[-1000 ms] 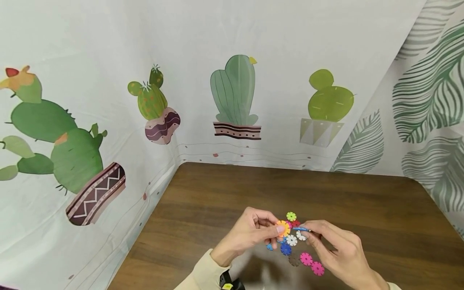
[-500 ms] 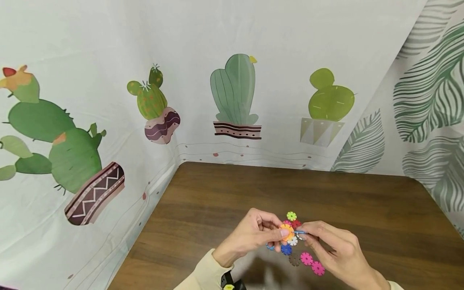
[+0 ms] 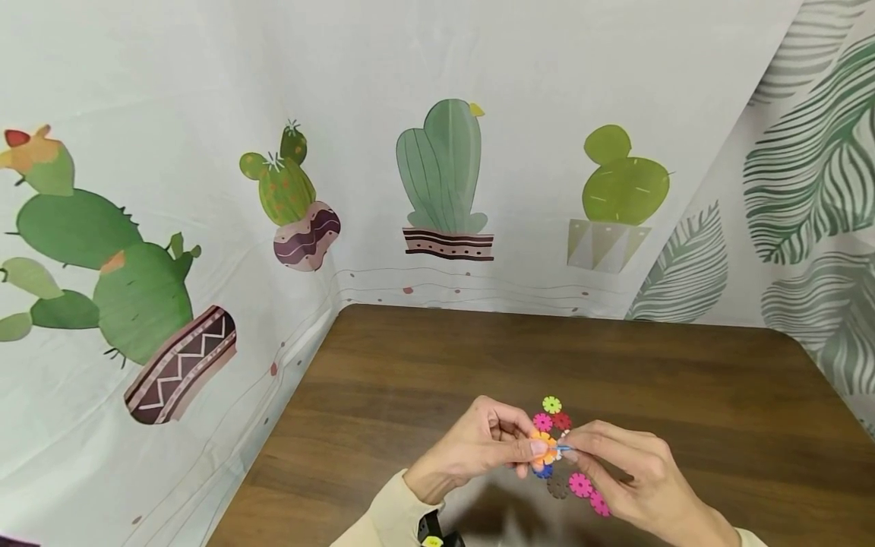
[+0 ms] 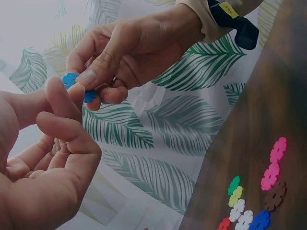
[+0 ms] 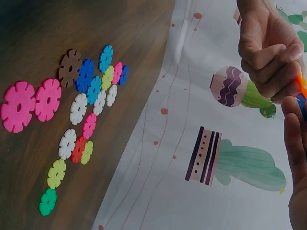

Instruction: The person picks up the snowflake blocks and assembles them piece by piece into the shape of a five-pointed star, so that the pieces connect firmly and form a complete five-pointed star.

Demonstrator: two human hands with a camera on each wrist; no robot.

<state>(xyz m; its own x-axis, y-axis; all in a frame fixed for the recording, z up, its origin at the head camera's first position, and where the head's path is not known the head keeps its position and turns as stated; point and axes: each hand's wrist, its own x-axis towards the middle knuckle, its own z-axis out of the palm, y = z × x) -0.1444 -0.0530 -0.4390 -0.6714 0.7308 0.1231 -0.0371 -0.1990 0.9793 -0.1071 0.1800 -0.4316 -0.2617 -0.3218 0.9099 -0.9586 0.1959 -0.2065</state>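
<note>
In the head view my left hand [image 3: 472,444] pinches an orange notched plastic disc [image 3: 551,440] between thumb and fingers, its face toward me. My right hand [image 3: 639,467] pinches a blue notched disc [image 3: 564,448], seen edge-on. The blue disc's edge meets the orange disc's right side; whether their notches interlock I cannot tell. From the left wrist view, the blue disc [image 4: 70,79] shows behind the right thumb, while the orange one is mostly hidden by fingers. At the right wrist view's right edge, orange [image 5: 301,81] and blue [image 5: 302,101] pieces appear close together, cut by the frame.
Several loose notched discs lie on the brown wooden table [image 3: 437,349] below and beyond my hands. Among them are pink [image 5: 18,107], brown [image 5: 70,68], white [image 5: 78,109] and green [image 5: 48,201] ones. A cactus-print cloth [image 3: 355,190] hangs behind the table.
Both hands have drifted slightly toward the front, the left also rightward. The orange and blue discs, a little apart one second ago, now meet edge to edge.
</note>
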